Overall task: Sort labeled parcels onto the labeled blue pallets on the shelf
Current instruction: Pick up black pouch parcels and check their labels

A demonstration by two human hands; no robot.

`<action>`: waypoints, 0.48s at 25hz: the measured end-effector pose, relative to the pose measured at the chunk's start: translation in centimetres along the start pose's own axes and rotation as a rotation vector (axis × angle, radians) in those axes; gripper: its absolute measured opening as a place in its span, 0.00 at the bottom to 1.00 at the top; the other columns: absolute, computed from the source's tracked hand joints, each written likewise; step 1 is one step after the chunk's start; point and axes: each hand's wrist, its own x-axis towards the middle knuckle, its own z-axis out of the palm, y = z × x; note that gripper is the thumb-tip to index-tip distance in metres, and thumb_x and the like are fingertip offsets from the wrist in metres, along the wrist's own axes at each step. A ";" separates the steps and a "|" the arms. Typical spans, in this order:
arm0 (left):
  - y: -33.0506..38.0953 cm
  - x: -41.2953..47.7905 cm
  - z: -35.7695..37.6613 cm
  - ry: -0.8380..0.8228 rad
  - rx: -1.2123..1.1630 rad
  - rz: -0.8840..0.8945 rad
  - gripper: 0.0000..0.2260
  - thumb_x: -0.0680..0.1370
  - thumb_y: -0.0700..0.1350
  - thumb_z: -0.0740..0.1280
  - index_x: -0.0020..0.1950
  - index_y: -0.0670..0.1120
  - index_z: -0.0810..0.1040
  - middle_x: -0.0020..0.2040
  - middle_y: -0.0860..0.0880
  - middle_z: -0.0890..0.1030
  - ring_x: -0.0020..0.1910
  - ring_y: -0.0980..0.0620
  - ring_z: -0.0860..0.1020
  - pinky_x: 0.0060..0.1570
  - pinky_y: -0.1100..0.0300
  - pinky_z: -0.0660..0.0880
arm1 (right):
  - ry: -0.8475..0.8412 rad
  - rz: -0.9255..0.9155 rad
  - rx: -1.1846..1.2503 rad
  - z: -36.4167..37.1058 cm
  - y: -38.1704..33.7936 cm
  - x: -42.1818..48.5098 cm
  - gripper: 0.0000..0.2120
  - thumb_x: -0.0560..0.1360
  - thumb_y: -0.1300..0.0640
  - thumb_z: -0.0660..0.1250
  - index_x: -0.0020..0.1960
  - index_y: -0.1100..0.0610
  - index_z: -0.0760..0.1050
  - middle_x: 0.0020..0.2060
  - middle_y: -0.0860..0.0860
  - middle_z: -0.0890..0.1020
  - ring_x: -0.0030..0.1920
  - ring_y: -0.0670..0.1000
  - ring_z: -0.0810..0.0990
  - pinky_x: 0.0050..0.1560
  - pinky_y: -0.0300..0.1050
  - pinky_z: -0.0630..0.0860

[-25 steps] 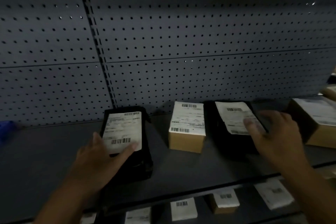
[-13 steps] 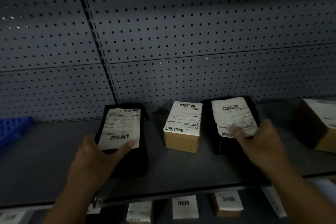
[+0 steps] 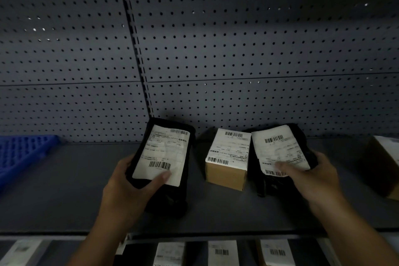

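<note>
Two black bagged parcels with white labels are in my hands over the grey shelf (image 3: 64,196). My left hand (image 3: 129,190) grips the left black parcel (image 3: 162,153), tilted up off the shelf, thumb on its label. My right hand (image 3: 311,177) grips the right black parcel (image 3: 280,153), thumb pressed on its label near the lower barcode. Between them a small brown cardboard parcel (image 3: 226,162) with a white label stands on the shelf. A blue pallet (image 3: 23,155) lies at the far left of the shelf.
A larger brown carton (image 3: 382,164) sits at the right edge of the shelf. Grey pegboard (image 3: 237,60) forms the back wall. On the lower shelf, several labeled parcels (image 3: 222,252) show below the front edge.
My left hand has lifted and tilted the left black parcel. My right hand has closed on the right black parcel and raised it. The view has shifted left, revealing more of the blue pallet.
</note>
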 end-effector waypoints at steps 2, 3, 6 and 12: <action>-0.5 0.2 0.1 -0.015 -0.099 -0.073 0.35 0.55 0.65 0.80 0.60 0.61 0.77 0.52 0.60 0.83 0.51 0.59 0.83 0.48 0.57 0.82 | 0.009 0.016 0.056 0.0 -0.2 0.2 0.35 0.61 0.59 0.84 0.64 0.51 0.74 0.48 0.47 0.84 0.45 0.47 0.82 0.46 0.43 0.78; -0.7 0.2 0.1 -0.019 -0.127 -0.090 0.34 0.55 0.64 0.80 0.60 0.61 0.78 0.52 0.59 0.84 0.51 0.58 0.84 0.48 0.55 0.83 | 0.005 0.019 0.088 -0.1 -0.4 0.3 0.35 0.62 0.59 0.84 0.65 0.49 0.74 0.49 0.47 0.84 0.46 0.48 0.82 0.48 0.45 0.78; -0.5 0.4 -0.1 -0.024 -0.209 -0.120 0.34 0.56 0.63 0.80 0.61 0.58 0.79 0.54 0.57 0.84 0.51 0.54 0.85 0.49 0.51 0.84 | -0.031 0.059 0.205 -0.5 -1.0 0.3 0.28 0.65 0.57 0.82 0.61 0.47 0.77 0.48 0.46 0.85 0.49 0.51 0.84 0.49 0.49 0.80; 1.1 -0.7 -1.0 -0.022 -0.427 -0.214 0.34 0.57 0.60 0.82 0.61 0.54 0.81 0.55 0.50 0.86 0.49 0.48 0.87 0.50 0.46 0.84 | -0.098 0.108 0.302 -2.1 -1.5 -0.5 0.07 0.73 0.55 0.76 0.48 0.47 0.81 0.47 0.50 0.87 0.49 0.55 0.85 0.48 0.50 0.81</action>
